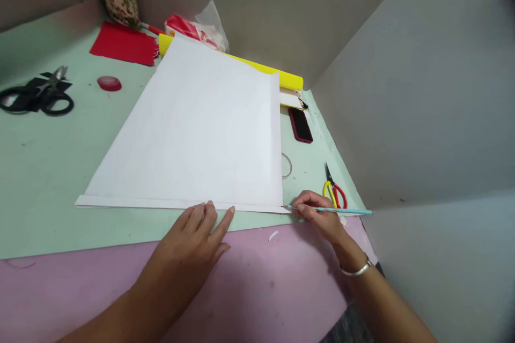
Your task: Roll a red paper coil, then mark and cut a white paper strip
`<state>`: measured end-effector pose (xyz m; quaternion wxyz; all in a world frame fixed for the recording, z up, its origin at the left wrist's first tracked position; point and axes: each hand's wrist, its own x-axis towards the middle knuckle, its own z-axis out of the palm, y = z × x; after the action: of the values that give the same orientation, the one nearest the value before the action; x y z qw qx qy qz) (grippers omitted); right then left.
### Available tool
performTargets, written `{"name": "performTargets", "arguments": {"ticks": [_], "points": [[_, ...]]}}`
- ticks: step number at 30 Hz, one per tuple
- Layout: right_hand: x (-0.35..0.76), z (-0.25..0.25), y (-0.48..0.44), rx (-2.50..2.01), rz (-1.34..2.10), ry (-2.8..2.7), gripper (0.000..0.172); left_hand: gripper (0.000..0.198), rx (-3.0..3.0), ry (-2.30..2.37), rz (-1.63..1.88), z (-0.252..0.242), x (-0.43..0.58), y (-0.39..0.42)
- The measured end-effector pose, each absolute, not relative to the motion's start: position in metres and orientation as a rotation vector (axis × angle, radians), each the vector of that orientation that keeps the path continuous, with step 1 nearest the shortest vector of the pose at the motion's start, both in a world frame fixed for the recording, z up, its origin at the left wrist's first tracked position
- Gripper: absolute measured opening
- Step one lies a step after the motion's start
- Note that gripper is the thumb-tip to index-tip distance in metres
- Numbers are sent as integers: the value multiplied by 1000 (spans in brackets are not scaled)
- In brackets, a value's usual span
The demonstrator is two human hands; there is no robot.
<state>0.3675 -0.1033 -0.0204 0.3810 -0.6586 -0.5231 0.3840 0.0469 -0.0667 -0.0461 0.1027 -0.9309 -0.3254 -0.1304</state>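
Note:
A large white sheet of paper [209, 123] lies flat, with a narrow white strip [153, 202] along its near edge; whether this is a fold or a separate piece I cannot tell. My left hand [197, 238] rests with its fingers spread, fingertips pressing on that strip near the middle. At the sheet's near right corner, my right hand [319, 217] pinches a light blue pencil [350, 211], its tip touching the paper by the strip's end. Just behind the right hand lie small scissors [335, 193] with one yellow and one red handle.
Black-handled scissors [44, 99] and a red tape roll [109, 83] lie at left. Behind the sheet are red cloth [123, 44], a yellow roll [292, 81] and a plastic packet [197, 32]. A phone [300, 126] and a thin ring [287, 166] lie right, near the wall [422, 118].

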Motion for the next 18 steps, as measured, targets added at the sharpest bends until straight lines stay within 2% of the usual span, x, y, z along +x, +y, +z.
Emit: {"name": "performTargets", "arguments": {"ticks": [18], "points": [[370,-27,-102,-1713,1001,-1346,11,45,-2759,-979,-336,-46,47,-68]]}}
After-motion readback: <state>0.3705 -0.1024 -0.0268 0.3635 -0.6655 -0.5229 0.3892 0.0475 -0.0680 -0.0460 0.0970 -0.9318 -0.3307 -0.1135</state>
